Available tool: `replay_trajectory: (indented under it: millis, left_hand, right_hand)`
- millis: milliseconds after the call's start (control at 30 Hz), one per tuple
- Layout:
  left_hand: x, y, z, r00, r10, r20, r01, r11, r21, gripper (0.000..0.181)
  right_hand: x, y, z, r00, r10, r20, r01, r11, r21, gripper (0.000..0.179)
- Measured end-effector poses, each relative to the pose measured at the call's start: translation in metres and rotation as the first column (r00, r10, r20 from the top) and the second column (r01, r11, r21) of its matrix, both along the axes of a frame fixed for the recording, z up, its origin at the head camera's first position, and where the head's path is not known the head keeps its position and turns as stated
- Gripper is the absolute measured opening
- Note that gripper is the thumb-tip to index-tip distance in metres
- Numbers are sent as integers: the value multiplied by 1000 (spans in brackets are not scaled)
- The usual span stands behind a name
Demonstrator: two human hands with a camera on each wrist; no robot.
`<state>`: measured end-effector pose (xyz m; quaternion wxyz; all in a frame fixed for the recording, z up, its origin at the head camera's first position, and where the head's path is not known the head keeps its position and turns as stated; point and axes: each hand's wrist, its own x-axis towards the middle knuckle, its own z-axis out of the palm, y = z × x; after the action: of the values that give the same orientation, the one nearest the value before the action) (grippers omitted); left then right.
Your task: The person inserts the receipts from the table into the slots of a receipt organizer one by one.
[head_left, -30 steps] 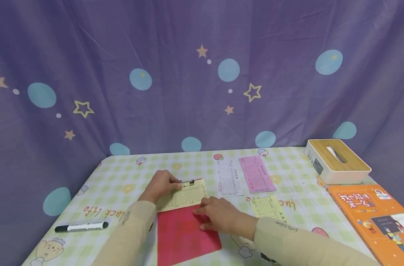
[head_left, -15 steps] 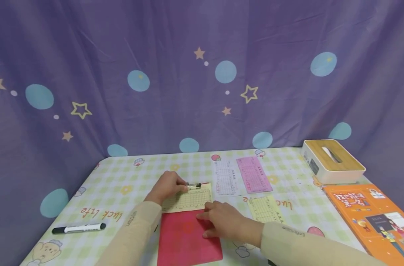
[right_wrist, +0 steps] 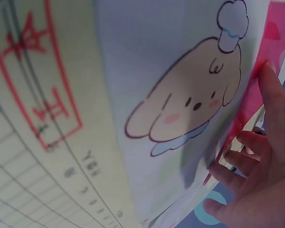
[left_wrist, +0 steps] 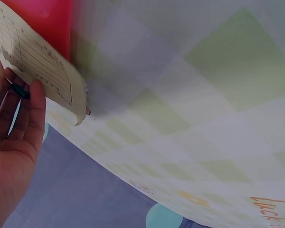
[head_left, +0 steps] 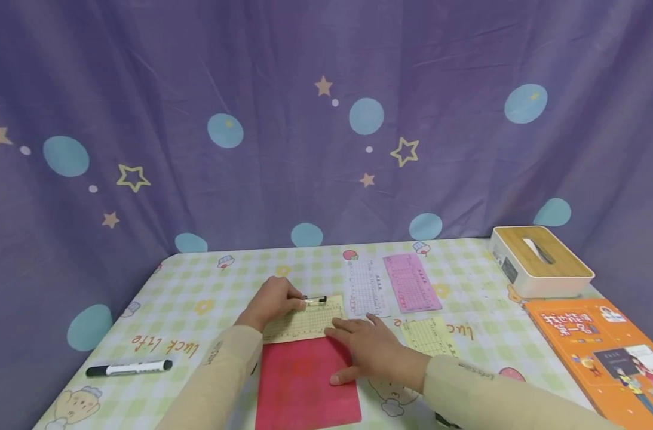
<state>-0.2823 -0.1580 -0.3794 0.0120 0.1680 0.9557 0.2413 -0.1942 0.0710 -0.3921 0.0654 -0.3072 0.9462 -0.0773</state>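
Observation:
A red clipboard (head_left: 307, 382) lies on the table, a yellow printed form (head_left: 299, 327) across its far part. My left hand (head_left: 272, 303) pinches the metal clip (head_left: 316, 300) at the far edge; in the left wrist view its thumb and fingers close around the clip's dark end (left_wrist: 21, 90), and the form (left_wrist: 42, 66) curls up at one corner. My right hand (head_left: 371, 352) rests over the right edge of the clipboard. Its fingers lie spread on the form's right side, the thumb on the red board. The right wrist view shows these fingers (right_wrist: 242, 161) loosely extended.
Right of the clipboard lie a white form (head_left: 368, 286), a pink form (head_left: 412, 282) and another yellow form (head_left: 431, 337). A tissue box (head_left: 543, 260) and an orange book (head_left: 600, 358) occupy the right side. A black-and-white marker (head_left: 129, 368) is on the left.
The clipboard, form and left hand have shifted slightly right. My right hand's fingers have spread and reached farther onto the form's right side.

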Motion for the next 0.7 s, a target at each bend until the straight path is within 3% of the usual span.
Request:
replay_trajectory:
  millis: [300,700]
  left_hand:
    - [-1,1,4,1000,-5,12,5,1000,-4,9]
    - [0,4,7,996,63,71,-64,998,13,8]
  right_hand:
    - [-1,2,-1,999,12,-43,-15,998,-57,82]
    - [0,3,-3,999,12,-41,-14,999,-47,83]
